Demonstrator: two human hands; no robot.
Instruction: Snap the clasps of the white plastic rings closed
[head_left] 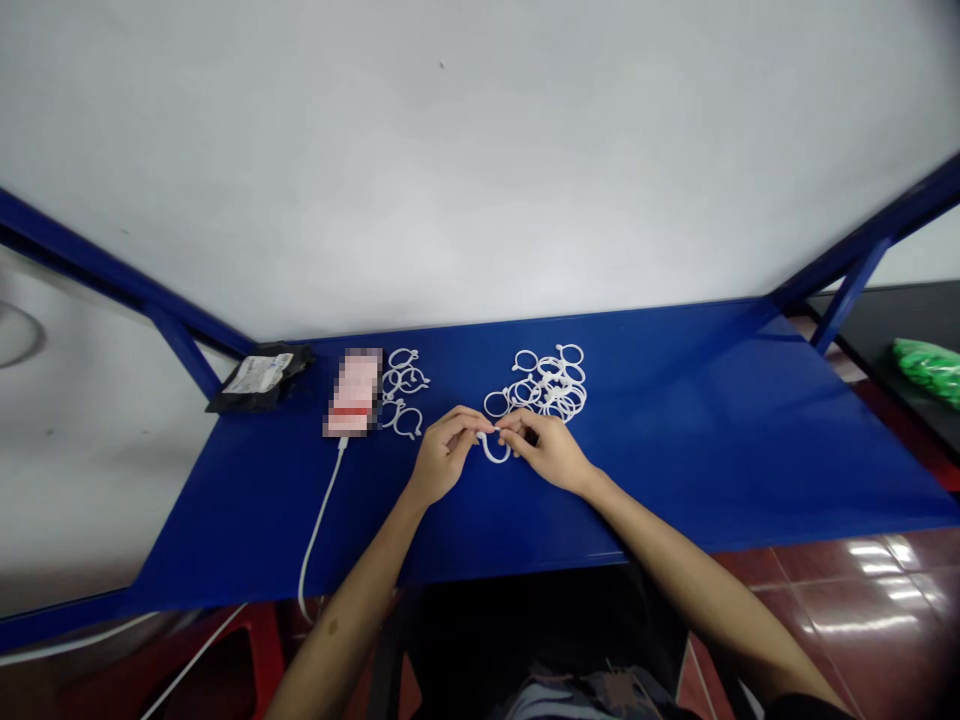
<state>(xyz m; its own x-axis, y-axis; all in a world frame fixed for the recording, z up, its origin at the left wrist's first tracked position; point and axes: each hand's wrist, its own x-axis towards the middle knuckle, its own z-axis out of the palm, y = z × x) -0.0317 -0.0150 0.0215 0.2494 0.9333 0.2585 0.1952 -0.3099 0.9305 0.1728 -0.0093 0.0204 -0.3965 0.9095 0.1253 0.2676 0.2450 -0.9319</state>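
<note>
Two hands (439, 458) pinching white ring (494, 459), black packet (259, 382)

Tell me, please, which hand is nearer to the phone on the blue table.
Left: the left hand is to the right of the phone; the right hand is farther right, past the left hand.

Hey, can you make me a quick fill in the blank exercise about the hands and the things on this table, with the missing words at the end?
The left hand and right hand together hold one white ____.
From the person's seat, the larger pile of rings lies to the ____ of the smaller pile.
The white cable plugs into the ____.
The tabletop is coloured ____.

Missing words: ring; right; phone; blue.
</note>
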